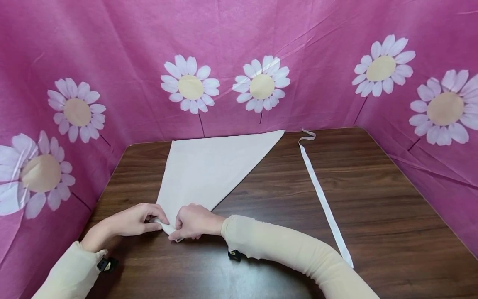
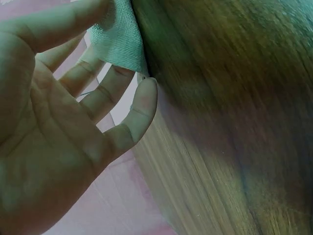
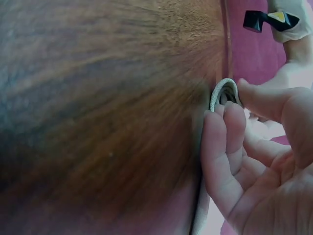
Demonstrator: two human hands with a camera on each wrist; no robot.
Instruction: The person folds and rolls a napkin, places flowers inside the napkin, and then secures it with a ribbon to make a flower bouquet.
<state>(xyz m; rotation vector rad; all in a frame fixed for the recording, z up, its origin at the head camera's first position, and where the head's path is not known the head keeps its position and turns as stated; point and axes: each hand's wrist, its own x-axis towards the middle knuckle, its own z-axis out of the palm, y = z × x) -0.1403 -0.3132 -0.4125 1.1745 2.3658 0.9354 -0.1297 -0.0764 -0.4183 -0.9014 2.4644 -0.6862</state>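
An off-white cloth [image 1: 201, 170], folded to a triangle, lies on the wooden table with its near corner between the two hands. My left hand [image 1: 136, 219] pinches the turned-up near edge of the cloth between thumb and fingers; the left wrist view shows a cloth flap [image 2: 120, 41] at its fingertips. Beside it, my right hand [image 1: 196, 221] grips the same edge a little to the right. From the right wrist, the cloth's edge appears as a curled roll [image 3: 225, 93] between the thumb and fingers. Part of the fold is hidden by the fingers.
A long white ribbon [image 1: 323, 199] lies on the right of the brown table [image 1: 269, 182], its far end curled near the back edge. A pink curtain [image 1: 231, 29] with printed daisies surrounds the table at the back and sides.
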